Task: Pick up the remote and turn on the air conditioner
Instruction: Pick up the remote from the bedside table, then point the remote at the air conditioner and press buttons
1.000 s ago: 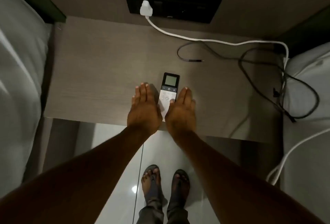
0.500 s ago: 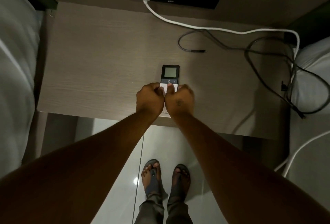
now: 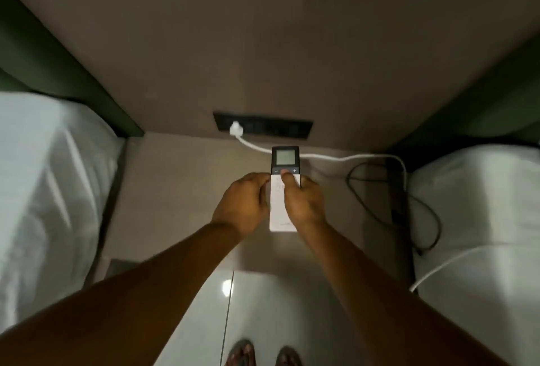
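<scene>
Left hand (image 3: 242, 208) and right hand (image 3: 304, 205) grasp the remote (image 3: 285, 190) from either side, raised above the bedside table (image 3: 175, 190); the right thumb rests on the button row beneath the screen. Behind, a white plug (image 3: 235, 127) sits in the wall socket panel (image 3: 263, 125).

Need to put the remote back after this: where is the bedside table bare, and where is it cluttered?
Bare: the left half of the table, between the left bed and the remote. Crowded: the right side, where the white cable from the wall socket and the looped black cable lie beside the right bed.
</scene>
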Demonstrator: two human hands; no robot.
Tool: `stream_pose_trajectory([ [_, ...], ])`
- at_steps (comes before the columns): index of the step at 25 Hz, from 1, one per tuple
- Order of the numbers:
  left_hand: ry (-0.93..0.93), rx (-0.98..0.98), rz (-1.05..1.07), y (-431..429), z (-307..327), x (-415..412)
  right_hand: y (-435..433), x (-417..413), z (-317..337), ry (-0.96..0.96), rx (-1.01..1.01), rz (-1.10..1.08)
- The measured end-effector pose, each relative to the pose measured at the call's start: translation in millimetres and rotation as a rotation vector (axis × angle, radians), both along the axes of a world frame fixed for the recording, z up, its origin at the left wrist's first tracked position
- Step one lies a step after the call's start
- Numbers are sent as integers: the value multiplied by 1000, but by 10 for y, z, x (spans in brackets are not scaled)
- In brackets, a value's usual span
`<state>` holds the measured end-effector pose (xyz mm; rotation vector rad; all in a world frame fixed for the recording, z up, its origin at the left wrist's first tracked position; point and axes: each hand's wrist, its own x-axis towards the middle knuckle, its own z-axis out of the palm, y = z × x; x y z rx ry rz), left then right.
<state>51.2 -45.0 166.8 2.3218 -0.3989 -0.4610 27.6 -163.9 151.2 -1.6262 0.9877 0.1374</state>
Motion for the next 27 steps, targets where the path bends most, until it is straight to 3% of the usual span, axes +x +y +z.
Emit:
stream_pose_trajectory([
  [3,-244,3,-124,-119,1290,329,-160,337,1378,-149,-8,-2],
  [6,-541,136,-193,-126,2885,673,-301,640,3073,-331,-74,50],
  [10,-937,162,-40,14,5113,974,-321,796,5289,-602,-148,85],
  [13,-1111,213,80,12,6291,909,-324,690,6476,-742,-178,70],
  [19,-1256,275,132,-98,7303,601,-428,246,7505,-855,-151,33],
  [24,-1314,286,114,-93,7604,431,-437,84,7809,-901,-121,34],
  [27,-1296,386,169,434,7657,286,20,94,7876,-874,-69,142],
])
